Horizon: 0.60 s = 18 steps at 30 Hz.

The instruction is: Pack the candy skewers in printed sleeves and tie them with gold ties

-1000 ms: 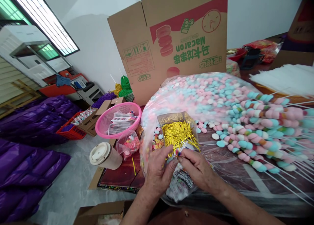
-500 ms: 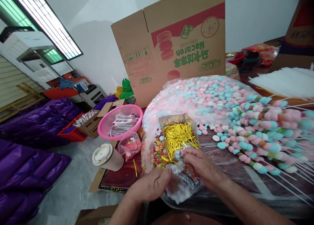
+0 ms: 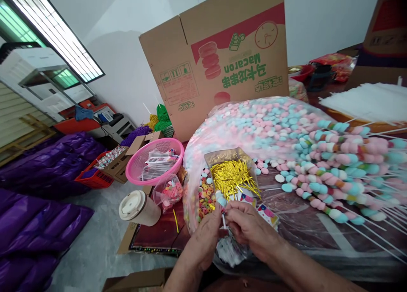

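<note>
Candy [image 3: 220, 197], pale blue, stands nearly upright on a white stick [image 3: 223, 220] between both hands, just in front of the gold ties [image 3: 233, 177]. From my remote seat I read the step as finger work at the neck, where candy meets stick; whether a tie or wrapper is there is too small for me to make out.

The right hand [image 3: 251, 228] has its thumb and fingertips pinched at that neck. The left hand [image 3: 205, 239] sets its thumb alongside the candy, but its other fingers are hidden, so I cannot tell how firmly it grips, if at all.

To do this well, I would steady the candy lightly from the left and let the right fingertips do the fine work. I would press low, on the stick rather than the candy, which I expect to dent or turn under a hard squeeze. The stick should stay in line, since a sideways push could loosen it. I would also keep the fingers off the ties close behind, which could snag, and clear of the card [image 3: 268, 214] lying beside the right hand.
</note>
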Motion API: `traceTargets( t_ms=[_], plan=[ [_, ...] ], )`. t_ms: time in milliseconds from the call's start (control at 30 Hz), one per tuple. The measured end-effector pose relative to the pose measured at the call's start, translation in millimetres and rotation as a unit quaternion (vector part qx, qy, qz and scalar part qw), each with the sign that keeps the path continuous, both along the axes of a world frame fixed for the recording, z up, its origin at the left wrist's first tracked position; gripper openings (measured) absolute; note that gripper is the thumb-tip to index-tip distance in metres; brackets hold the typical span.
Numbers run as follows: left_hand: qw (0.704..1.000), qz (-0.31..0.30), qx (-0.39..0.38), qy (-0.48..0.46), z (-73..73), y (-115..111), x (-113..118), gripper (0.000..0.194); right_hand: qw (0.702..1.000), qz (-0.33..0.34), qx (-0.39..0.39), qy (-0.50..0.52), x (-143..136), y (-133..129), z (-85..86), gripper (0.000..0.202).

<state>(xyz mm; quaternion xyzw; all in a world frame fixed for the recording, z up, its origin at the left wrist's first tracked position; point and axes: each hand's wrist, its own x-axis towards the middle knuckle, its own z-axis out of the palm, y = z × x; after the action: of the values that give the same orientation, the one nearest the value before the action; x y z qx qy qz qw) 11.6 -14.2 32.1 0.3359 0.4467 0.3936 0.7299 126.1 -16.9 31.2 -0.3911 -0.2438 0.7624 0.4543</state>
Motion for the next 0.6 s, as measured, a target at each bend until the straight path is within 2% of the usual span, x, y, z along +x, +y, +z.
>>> traceTargets(
  t_ms=[100,233,333,400,467,500,567,600],
  plan=[
    [0.999,-0.027,-0.023,-0.014,2.3,-1,5,0.03,0.997,0.042,-0.055,0.035,-3,-6,-6.2,0.011],
    [0.998,-0.037,0.046,-0.032,-2.0,-4,3,0.033,0.978,0.077,-0.119,0.151,-4,-7,-18.9,0.017],
    [0.998,-0.032,0.048,-0.023,-11.6,-9,4,0.037,0.956,0.079,-0.087,0.269,-7,-6,-30.5,0.027],
    [0.997,-0.033,0.063,0.001,-15.5,-10,6,0.035,0.949,0.11,-0.055,0.29,-6,-6,-36.8,0.033],
    [0.995,-0.003,0.093,0.032,-16.2,-6,6,0.032,0.962,0.162,-0.024,0.218,0,-7,-39.8,0.042],
    [0.992,0.029,0.11,0.052,-16.0,-3,6,0.033,0.976,0.162,0.003,0.146,4,-7,-39.4,0.046],
    [0.977,0.08,0.152,0.124,-16.4,2,5,0.038,0.993,0.077,0.083,-0.019,12,-8,-35.2,0.047],
    [0.962,0.084,0.184,0.182,-17.8,4,5,0.04,0.989,0.015,0.122,-0.084,15,-9,-31.8,0.043]
  ],
)
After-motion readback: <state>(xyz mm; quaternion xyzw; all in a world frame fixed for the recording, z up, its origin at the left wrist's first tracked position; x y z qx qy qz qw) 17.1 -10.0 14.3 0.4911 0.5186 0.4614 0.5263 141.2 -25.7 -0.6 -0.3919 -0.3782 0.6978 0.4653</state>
